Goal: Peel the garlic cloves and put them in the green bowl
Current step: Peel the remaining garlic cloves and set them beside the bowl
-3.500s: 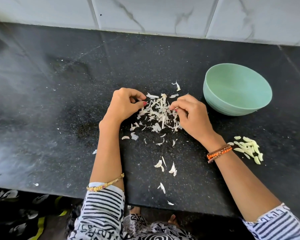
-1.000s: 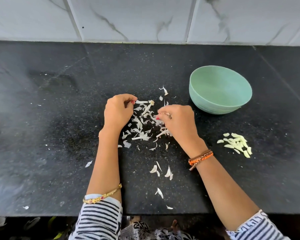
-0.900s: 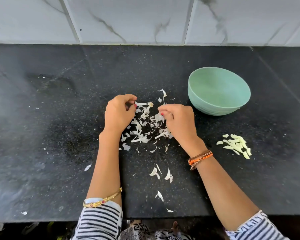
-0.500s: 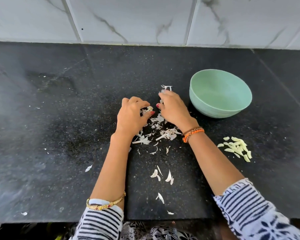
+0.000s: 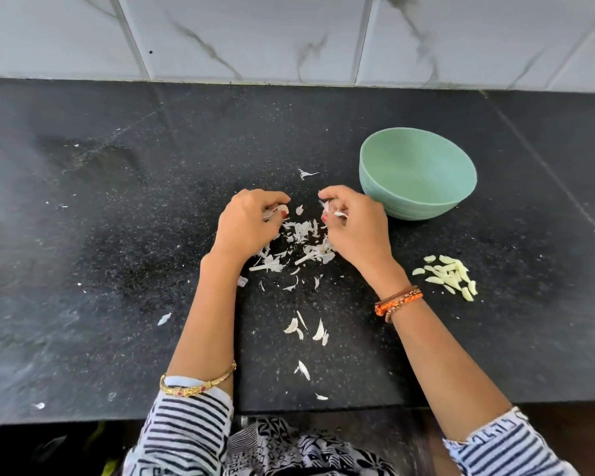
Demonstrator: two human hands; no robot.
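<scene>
The left hand (image 5: 246, 223) pinched a garlic clove (image 5: 282, 210); the right hand (image 5: 354, 225) pinched a scrap of skin (image 5: 339, 213). Peeled cloves (image 5: 449, 274) lay on the tabletop (image 5: 117, 235) near the green bowl (image 5: 418, 173). No writing showed.

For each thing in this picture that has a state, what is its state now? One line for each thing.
Pale green round bowl: upright, appears empty.
Heap of peeled pale yellow garlic cloves: on the black counter, outside the bowl.
White papery garlic skins: scattered loose between the hands.
Left hand: fingers curled, pinching a garlic clove.
Right hand: pinching a piece of skin.
</scene>
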